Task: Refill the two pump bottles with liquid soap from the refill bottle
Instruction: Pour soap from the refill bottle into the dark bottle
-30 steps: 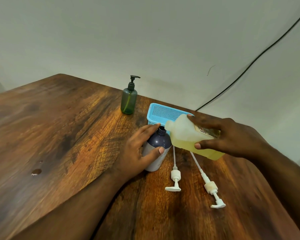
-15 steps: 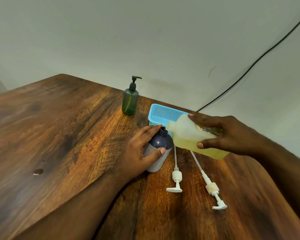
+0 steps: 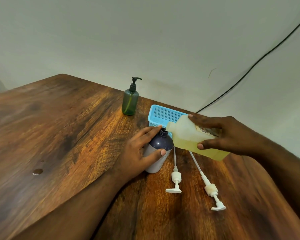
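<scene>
My left hand (image 3: pixel 140 151) grips a dark purple bottle (image 3: pixel 160 146) that stands open-necked on the wooden table (image 3: pixel 59 135). In my right hand (image 3: pixel 227 135) is the translucent refill bottle (image 3: pixel 185 137), tipped sideways with yellow soap inside. Its spout rests right at the purple bottle's neck. Two white pump heads lie on the table in front: one (image 3: pixel 175 177) close to the purple bottle, the other (image 3: pixel 210 187) further right. A green pump bottle (image 3: pixel 130 101) with a black pump stands upright at the back.
A light blue mesh basket (image 3: pixel 163 114) sits behind the purple bottle near the wall. A black cable (image 3: pixel 249 70) runs down the wall to the table's back edge. A small wet spot (image 3: pixel 37 171) marks the table at the left.
The refill bottle's spout has come closer to the purple bottle's neck and now meets it. Both hands keep their grips.
</scene>
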`<state>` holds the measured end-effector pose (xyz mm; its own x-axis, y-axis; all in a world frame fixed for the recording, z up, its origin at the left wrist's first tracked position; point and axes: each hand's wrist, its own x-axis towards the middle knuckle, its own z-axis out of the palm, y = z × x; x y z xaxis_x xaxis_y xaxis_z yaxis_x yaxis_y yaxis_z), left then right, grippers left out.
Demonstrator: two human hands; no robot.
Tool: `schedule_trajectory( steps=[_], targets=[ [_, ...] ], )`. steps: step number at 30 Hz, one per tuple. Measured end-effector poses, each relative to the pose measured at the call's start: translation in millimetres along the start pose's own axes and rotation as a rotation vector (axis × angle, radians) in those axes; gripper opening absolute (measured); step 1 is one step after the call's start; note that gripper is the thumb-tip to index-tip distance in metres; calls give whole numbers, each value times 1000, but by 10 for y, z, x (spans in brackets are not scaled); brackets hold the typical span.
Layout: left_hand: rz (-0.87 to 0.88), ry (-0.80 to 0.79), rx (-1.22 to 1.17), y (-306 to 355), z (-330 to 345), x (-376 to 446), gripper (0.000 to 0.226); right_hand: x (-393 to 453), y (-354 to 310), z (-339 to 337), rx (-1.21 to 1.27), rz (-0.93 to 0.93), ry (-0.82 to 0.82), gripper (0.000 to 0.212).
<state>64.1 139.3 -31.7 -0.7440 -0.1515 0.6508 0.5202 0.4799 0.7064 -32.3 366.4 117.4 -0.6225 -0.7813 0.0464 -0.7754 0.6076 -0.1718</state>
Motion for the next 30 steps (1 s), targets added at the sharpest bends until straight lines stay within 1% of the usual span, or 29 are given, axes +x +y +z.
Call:
schedule_trajectory(
  steps=[5,12,24,30],
  targets=[
    [-24,-6,25,-4,0,4,71,10,-10,-17,7,2,-13,70],
    [-89,3,-31,26,12,5,83,10,5,-8,15,-11,3,67],
    [-122,11,-74,48,9,1,83,-3,-17,-16,17,-30,3,66],
    [-146,13,-98,56,11,1,82,8,11,-24,-11,-31,-27,75]
  ],
)
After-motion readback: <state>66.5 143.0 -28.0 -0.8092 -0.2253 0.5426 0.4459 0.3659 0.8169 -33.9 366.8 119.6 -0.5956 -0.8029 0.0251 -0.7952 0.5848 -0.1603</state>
